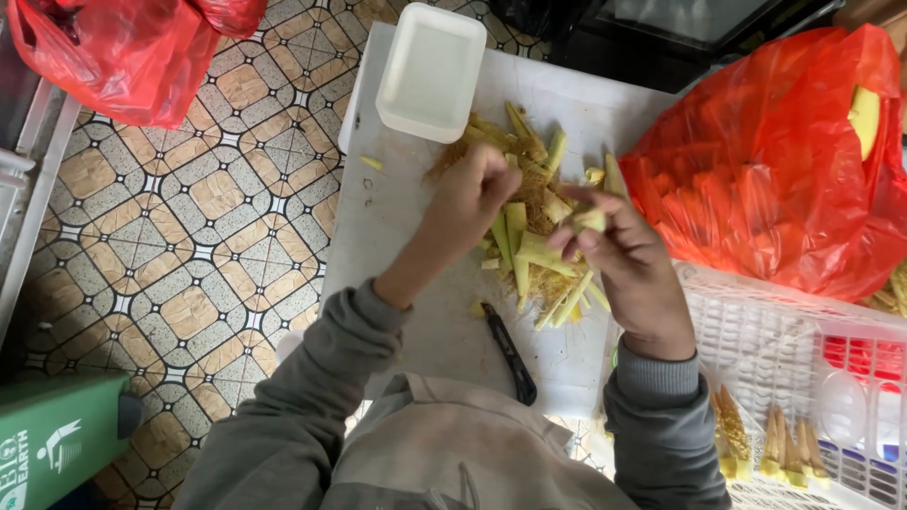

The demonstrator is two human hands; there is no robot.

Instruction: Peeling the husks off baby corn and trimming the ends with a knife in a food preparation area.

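Hands working over white board (416, 203): left hand (472, 194) curled, fingertips gripping pale husk strips (518, 236) at pile edge; right hand (619, 250) pinching small pale cob piece (590, 220), raised clear for stripping. Black-handled knife (510, 351) lying untouched near apron.

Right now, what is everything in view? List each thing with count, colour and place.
cutting board: one, white, centre
tub: one, white, board's far end
husk pile: one, yellow-green, on board
knife: one, black handle, board's near edge
plastic bags: two, red, right and top left
crate: one, white, lower right
peeled cobs: several, yellow, by crate
carton: one, green, bottom left
left hand: over the pile
right hand: holding small cob piece
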